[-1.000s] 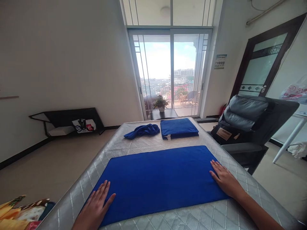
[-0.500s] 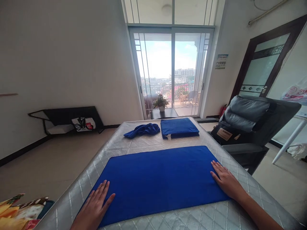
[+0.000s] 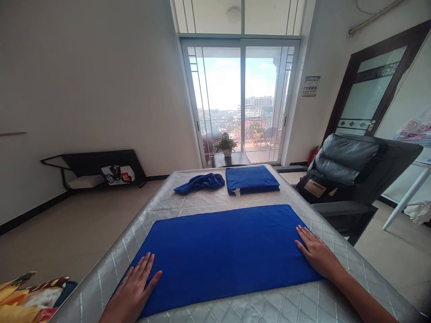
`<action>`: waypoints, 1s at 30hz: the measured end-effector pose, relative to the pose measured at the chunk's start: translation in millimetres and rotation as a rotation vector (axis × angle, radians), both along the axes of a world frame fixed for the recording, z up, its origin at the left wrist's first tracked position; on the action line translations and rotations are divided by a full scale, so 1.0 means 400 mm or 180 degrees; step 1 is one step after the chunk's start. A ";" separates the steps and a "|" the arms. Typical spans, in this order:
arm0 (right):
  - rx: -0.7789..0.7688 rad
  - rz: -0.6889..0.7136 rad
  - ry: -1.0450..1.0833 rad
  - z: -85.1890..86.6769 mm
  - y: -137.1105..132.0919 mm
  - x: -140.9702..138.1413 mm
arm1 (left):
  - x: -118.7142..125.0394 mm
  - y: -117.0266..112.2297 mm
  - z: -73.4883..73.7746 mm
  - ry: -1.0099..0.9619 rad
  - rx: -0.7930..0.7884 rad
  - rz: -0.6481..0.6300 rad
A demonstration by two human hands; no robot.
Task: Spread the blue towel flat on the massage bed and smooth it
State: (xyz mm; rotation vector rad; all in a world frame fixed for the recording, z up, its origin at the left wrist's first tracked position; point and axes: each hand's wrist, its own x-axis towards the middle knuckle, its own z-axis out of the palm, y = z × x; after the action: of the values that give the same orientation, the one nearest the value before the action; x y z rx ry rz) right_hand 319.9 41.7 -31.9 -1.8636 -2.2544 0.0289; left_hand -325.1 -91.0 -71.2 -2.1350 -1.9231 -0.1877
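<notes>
A blue towel (image 3: 222, 255) lies spread flat across the quilted silver-grey mattress (image 3: 262, 305) in front of me. My left hand (image 3: 133, 287) rests palm down on its left end, fingers stretched out. On the right end, my right hand (image 3: 316, 253) lies flat too, thumb apart from the fingers. Beyond the towel, a stack of folded blue towels (image 3: 252, 177) with a small white label sits near the far edge. Left of that stack is a crumpled blue cloth (image 3: 200, 182).
A dark padded armchair (image 3: 350, 161) holding a black bag (image 3: 313, 188) stands close on the right. Colourful fabric (image 3: 30, 300) is piled at the lower left. A potted plant (image 3: 226, 143) stands on a chair before the glass sliding door (image 3: 242, 98). A black rack (image 3: 101, 163) is by the left wall.
</notes>
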 end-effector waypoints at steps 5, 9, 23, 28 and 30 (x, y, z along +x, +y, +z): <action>-0.0158 -0.0005 -0.0149 0.001 0.002 -0.002 | -0.010 -0.001 -0.005 0.0152 -0.0014 -0.0156; -0.0326 -0.0021 -0.0263 0.001 0.003 0.006 | -0.027 -0.001 -0.014 0.0210 -0.0065 -0.0157; -0.0372 0.0743 0.0001 0.151 -0.092 -0.403 | 0.406 0.125 0.163 -0.0485 -0.0369 -0.0496; -0.0504 0.1254 0.0208 0.119 -0.108 -0.574 | 0.632 0.163 0.171 -0.0535 -0.0415 -0.1115; -0.0487 0.1192 0.0225 0.094 -0.106 -0.580 | 0.637 0.167 0.147 -0.0582 -0.0446 -0.1039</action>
State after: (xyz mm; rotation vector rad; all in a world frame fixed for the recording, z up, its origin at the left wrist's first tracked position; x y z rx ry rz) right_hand 88.0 -0.5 5.5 -1.4499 -2.5779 0.3289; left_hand -70.1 -24.1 -12.3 -2.6004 -1.7089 -0.3293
